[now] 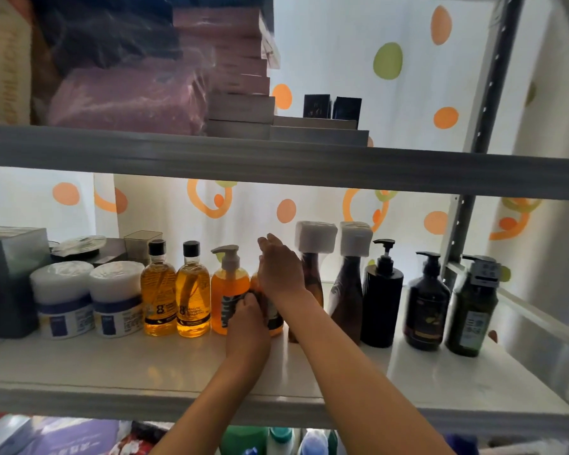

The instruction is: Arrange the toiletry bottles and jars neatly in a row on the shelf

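Note:
A row of toiletries stands on the white shelf (145, 366): two white jars (63, 298), two amber shampoo bottles (160, 290), an orange pump bottle (225, 290), two brown bottles with white wrapped caps (345, 290), a black pump bottle (381, 293) and two dark pump bottles (426, 300). Both hands hold a second orange pump bottle (275, 318), mostly hidden, standing right of the first. My left hand (247, 320) grips its lower body. My right hand (278, 267) covers its top.
A grey box (7, 277) and small containers (142, 246) sit at the shelf's left. The upper shelf (276, 165) carries stacked boxes and wrapped bundles. A metal upright (457, 231) stands at the right. More bottles show on the level below.

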Tool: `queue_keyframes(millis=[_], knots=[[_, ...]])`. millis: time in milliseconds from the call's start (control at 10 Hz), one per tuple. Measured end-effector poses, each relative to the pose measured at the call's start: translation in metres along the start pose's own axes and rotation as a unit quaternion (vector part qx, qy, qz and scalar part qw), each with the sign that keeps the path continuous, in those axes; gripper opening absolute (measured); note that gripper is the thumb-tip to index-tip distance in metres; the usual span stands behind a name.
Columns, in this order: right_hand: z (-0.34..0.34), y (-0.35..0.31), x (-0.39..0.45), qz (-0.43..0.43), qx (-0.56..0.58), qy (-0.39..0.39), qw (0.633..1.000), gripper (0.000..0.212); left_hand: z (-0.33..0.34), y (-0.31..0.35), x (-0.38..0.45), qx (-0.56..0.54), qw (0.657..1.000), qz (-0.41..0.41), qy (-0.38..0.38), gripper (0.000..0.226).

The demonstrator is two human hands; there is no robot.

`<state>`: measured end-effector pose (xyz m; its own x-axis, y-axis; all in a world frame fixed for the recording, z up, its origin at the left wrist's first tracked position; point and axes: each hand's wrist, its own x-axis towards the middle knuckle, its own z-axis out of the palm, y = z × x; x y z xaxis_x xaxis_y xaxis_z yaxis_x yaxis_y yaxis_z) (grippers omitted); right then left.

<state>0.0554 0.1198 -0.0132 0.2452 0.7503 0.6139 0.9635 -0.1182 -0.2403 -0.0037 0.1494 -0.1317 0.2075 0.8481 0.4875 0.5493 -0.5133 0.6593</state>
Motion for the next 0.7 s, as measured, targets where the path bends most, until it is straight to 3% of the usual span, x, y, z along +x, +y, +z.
queue_keyframes(millis=[300,600,700], knots=[[0.008,0.001,-0.001,0.033,0.025,0.012,0.999,0.053,-0.003,0.001,-0.002,0.085,0.994,0.050,-0.042,0.025],[-0.024,-0.001,-0.030,0.017,0.040,0.013,0.999,0.047,-0.050,0.025,-0.005,0.113,0.969,0.205,-0.075,0.040],[-0.040,-0.006,-0.048,0.067,0.189,0.078,0.977,0.038,-0.083,0.045,-0.010,0.132,0.959,0.245,-0.057,0.043]])
